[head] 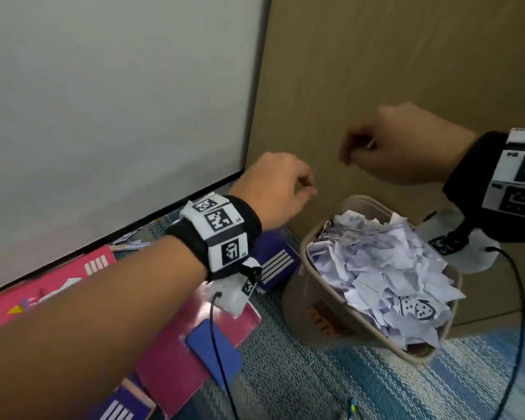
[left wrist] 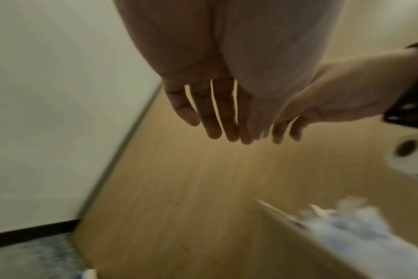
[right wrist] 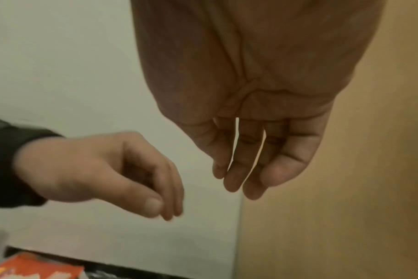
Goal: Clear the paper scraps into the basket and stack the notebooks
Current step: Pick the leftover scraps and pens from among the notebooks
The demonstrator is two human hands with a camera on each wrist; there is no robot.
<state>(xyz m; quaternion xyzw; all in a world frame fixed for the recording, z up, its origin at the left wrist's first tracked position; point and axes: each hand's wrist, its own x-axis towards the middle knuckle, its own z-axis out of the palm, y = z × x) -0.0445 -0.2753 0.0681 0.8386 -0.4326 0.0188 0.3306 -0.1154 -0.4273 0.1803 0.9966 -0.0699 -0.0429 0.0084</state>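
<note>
- The left hand point(head: 281, 189) hangs in the air left of the basket point(head: 315, 286), fingers loosely curled and holding nothing.
- The right hand point(head: 406, 147) hovers above the basket, its fingers relaxed and empty too.
- The basket stands on the carpet point(head: 300, 383) by the tan wall point(head: 406, 56), heaped with paper scraps point(head: 382, 268).
- Pink and purple notebooks point(head: 176, 362) lie scattered, not stacked, on the carpet at near left, under the left forearm.
- A few scraps point(head: 128, 241) remain farther left, by the white panel point(head: 103, 101).
</note>
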